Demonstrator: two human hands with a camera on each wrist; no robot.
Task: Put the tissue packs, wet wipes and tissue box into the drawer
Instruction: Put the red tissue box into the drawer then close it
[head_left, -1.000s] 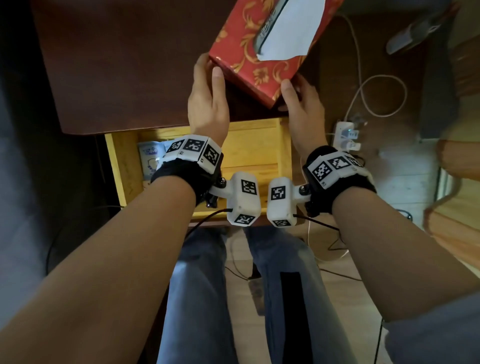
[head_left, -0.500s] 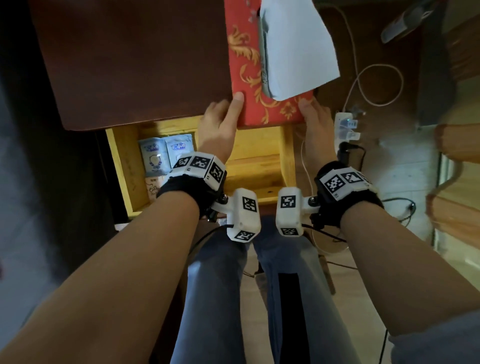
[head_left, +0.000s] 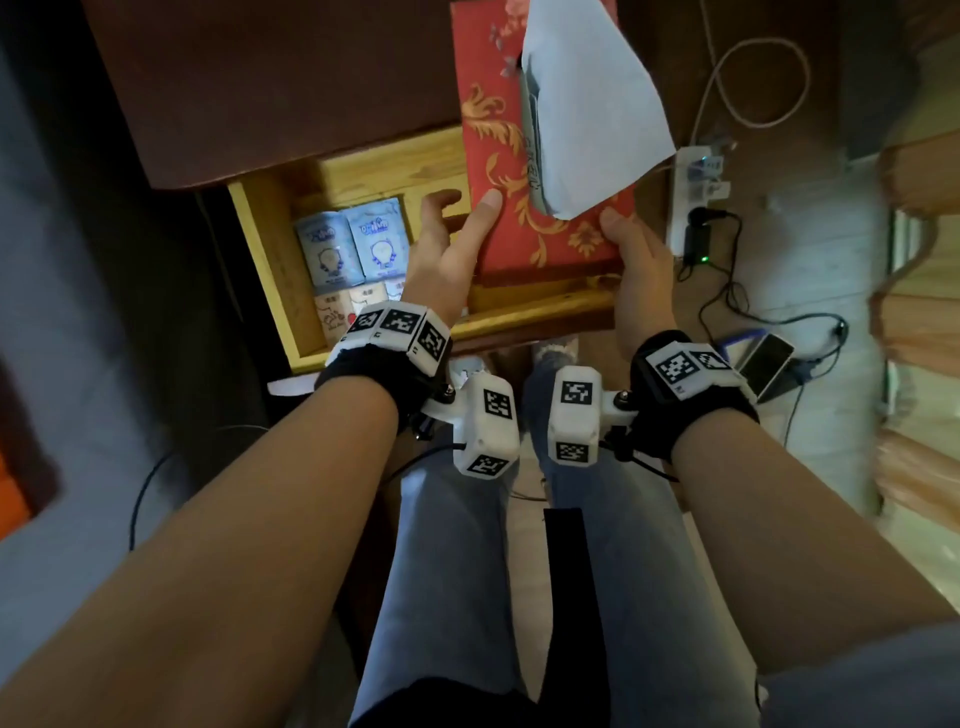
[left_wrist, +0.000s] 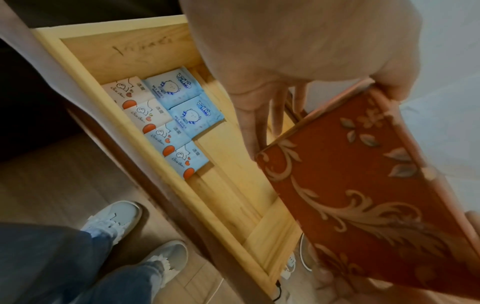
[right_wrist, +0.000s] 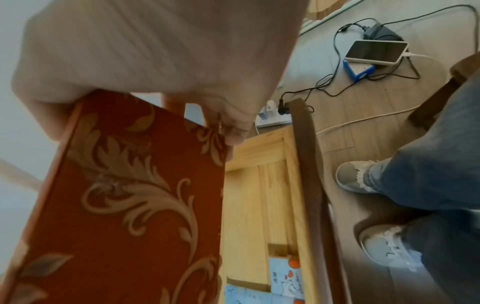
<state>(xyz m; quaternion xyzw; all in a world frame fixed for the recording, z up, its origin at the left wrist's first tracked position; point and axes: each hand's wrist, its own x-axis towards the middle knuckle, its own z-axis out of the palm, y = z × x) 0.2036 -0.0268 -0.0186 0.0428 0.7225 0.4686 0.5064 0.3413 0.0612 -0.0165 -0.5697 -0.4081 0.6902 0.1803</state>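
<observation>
The red tissue box (head_left: 498, 171) with gold leaf print and a white tissue (head_left: 587, 104) sticking up hangs tilted over the right half of the open yellow wooden drawer (head_left: 262, 260). My left hand (head_left: 457, 218) grips its near left corner, thumb on top and fingers underneath (left_wrist: 259, 127). My right hand (head_left: 623, 234) grips the near right corner (right_wrist: 124, 195) the same way. Two blue wet wipe packs (head_left: 376, 241) and several tissue packs (left_wrist: 166, 131) lie along the drawer's left side.
The dark brown tabletop (head_left: 260, 78) overhangs the drawer's back. On the floor to the right lie a white power strip (head_left: 696, 192), cables and a phone (head_left: 766, 358). My jeans-clad legs (head_left: 457, 545) are just in front of the drawer. The drawer's right half has bare wood (left_wrist: 233, 174).
Both hands have brought the tissue box off the tabletop toward me, turned it lengthwise and lowered it over the drawer's right half.
</observation>
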